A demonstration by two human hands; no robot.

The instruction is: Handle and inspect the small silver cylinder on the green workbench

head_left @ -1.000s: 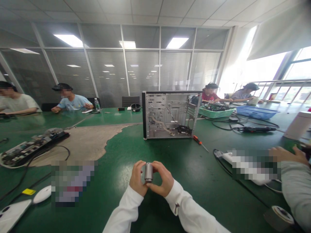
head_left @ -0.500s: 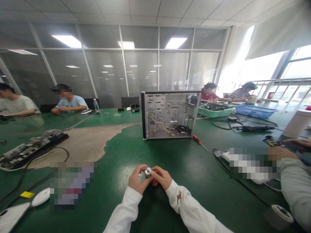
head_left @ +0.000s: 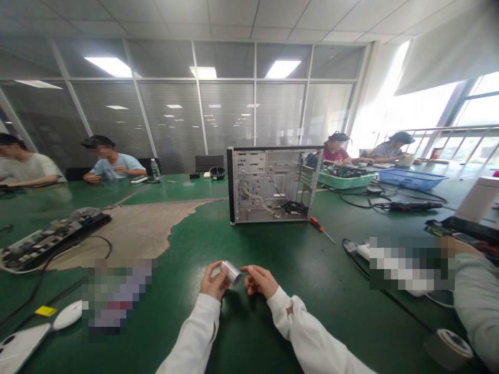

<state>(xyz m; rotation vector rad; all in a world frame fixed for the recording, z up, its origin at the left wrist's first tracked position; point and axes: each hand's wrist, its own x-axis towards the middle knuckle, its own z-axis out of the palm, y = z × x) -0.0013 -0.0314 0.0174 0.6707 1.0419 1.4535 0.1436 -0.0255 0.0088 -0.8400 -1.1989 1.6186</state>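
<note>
While the computer case (head_left: 278,180) holds a black fan (head_left: 294,207), the left hand (head_left: 211,282) grips a silver cylinder (head_left: 232,272); the right hand (head_left: 262,282), fingers half-curled, hovers beside, its hold unclear.

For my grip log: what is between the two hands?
A metal cylinder, held in the left hand; the head view leaves unclear whether the right hand touches it.

Long, loose white sleeves (head_left: 195,332) crease softly along their length (the right cuff (head_left: 279,307) gapes slightly).
</note>
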